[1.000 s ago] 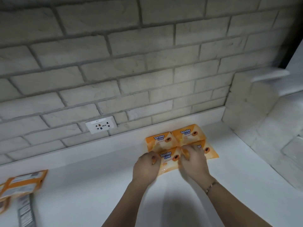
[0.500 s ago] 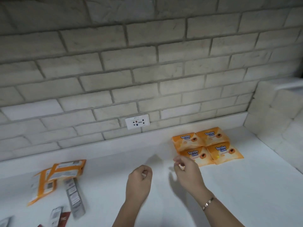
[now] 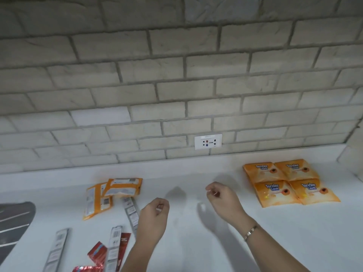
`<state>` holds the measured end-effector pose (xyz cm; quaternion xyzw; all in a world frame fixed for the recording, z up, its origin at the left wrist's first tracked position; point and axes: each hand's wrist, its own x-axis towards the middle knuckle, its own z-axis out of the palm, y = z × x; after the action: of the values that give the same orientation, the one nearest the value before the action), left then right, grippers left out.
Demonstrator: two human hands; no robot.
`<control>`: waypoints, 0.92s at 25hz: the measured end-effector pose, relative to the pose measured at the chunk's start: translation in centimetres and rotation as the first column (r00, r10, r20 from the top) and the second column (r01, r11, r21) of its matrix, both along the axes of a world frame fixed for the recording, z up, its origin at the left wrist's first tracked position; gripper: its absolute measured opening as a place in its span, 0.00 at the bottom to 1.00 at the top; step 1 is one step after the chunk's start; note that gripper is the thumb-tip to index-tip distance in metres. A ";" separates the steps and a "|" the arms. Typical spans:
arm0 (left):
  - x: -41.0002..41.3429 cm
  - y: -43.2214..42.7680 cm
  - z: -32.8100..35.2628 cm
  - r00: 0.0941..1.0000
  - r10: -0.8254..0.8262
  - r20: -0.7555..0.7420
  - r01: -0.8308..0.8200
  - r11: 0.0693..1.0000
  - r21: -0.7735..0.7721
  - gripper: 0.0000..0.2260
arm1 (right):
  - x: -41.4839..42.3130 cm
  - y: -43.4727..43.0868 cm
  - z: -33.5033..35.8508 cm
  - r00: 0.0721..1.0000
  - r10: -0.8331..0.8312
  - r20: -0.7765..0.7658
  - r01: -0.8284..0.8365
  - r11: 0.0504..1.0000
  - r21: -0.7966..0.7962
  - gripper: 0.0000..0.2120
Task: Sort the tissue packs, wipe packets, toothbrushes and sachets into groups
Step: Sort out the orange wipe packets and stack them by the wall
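Toothbrushes point(image 3: 57, 250) and sachets point(image 3: 97, 254) lie mixed at far left, with wipe packets point(image 3: 121, 186) just behind. The left hand point(image 3: 154, 216) and right hand point(image 3: 223, 199) hover over the bench point(image 3: 196, 252), fingers loosely curled and holding nothing. Tissue packs point(image 3: 275, 191) sit grouped at right. The next move is probably to reach left and gather one kind.

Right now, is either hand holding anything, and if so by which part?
Nothing is held. The left hand and the right hand both hover over the white counter with fingers loosely curled, touching no item.
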<state>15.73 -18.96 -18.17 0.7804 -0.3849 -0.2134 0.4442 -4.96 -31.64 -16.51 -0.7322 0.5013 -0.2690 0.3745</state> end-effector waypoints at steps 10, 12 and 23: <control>10.7 4.7 -2.1 0.978 -0.109 0.180 0.072 0.977 0.201 0.08 | 12.0 2.4 -1.1 0.960 0.247 -0.132 -0.229 0.963 0.141 0.05; 13.3 4.2 -2.1 0.942 -0.113 0.316 0.042 0.974 0.223 0.05 | 14.5 2.8 -1.7 0.913 0.343 -0.219 -0.304 0.933 0.192 0.12; 25.8 -2.1 -6.5 0.565 -0.405 0.719 -0.041 0.857 0.514 0.24 | 15.8 3.2 -9.0 0.482 0.542 -0.688 -0.374 0.838 0.397 0.36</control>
<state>41.50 -21.05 -24.65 0.8278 -0.5600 0.0311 -0.0116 10.83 -28.40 -25.53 -0.8407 0.4209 0.2352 0.2463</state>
